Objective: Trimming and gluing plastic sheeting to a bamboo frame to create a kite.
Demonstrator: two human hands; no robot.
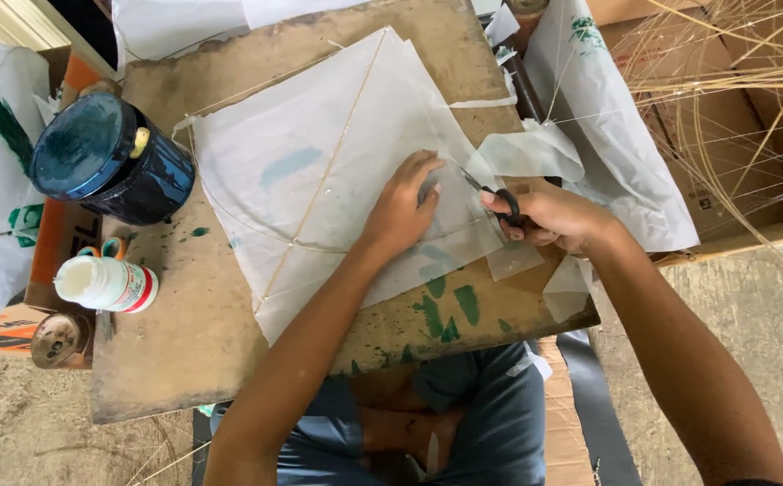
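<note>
Paint stains, green and dried, speckle the worn brown wooden board (193, 324) that serves as a work surface across the person's lap. At its nine o'clock edge stands a round dark-blue paint tub (112, 160) with a glossy smeared lid, and just below it lies a small white plastic glue bottle (108, 284) on its side, beside a rusty round tin lid (57, 339). Filling the board's centre is a thin, translucent white paper kite sheet (319, 171), diamond-shaped and slightly wrinkled, with a slim straight bamboo spine running from twelve o'clock towards seven and a curved cross-stick bowing beneath it. The left hand (402, 209) lies flat and released, fingers spread, pressing the paper down near its four o'clock edge. Just to its three o'clock, the right hand (549, 216) is clenched through the black loops of small steel scissors (492, 193), whose blades point at the paper's edge, close to the left fingertips. Loose white paper offcuts (535, 151) curl around that hand. At two o'clock, pale thin bamboo strips (733, 99) lie in springy arcs.
</note>
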